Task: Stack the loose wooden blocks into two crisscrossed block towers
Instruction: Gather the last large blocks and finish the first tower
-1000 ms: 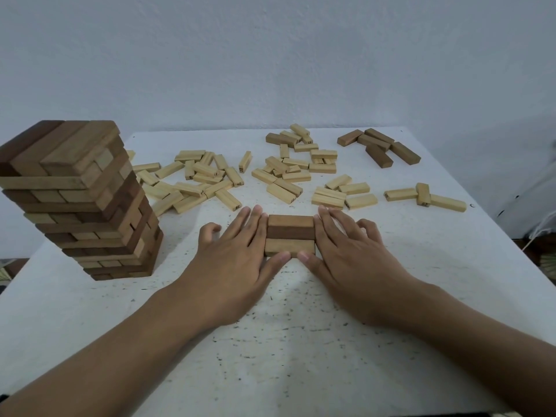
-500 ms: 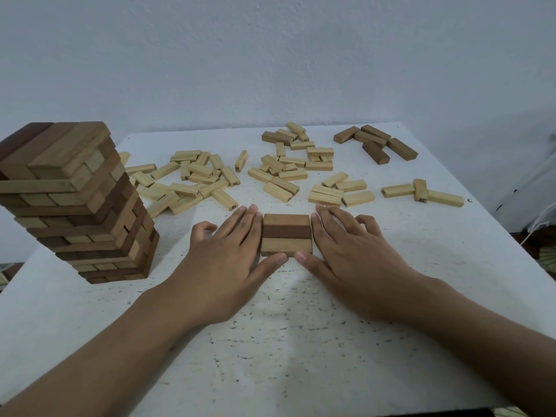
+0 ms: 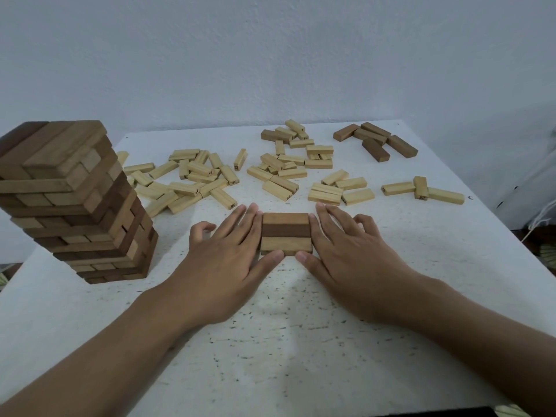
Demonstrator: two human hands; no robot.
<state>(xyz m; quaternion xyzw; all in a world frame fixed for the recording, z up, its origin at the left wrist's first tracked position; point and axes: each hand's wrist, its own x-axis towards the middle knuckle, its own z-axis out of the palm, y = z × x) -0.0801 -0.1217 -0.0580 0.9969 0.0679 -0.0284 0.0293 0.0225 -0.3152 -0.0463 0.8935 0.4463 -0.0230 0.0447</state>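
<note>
On the head cam our left hand [image 3: 222, 260] and right hand [image 3: 349, 257] lie flat with fingers straight. They're pressed against the two ends of a row of three blocks [image 3: 285, 233] mid-table, thumbs touching its near edge, gripping nothing. The tall tower [image 3: 75, 203] stands by the table's [image 3: 270, 371] left edge, well apart from the row, loose blocks [image 3: 210, 179] are scattered toward the far edge, and only our forearms cross the near stretch.

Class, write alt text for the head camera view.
The left hand and right hand press flat against a row of three blocks on a white table. A block tower stands at left; loose blocks lie behind.
</note>
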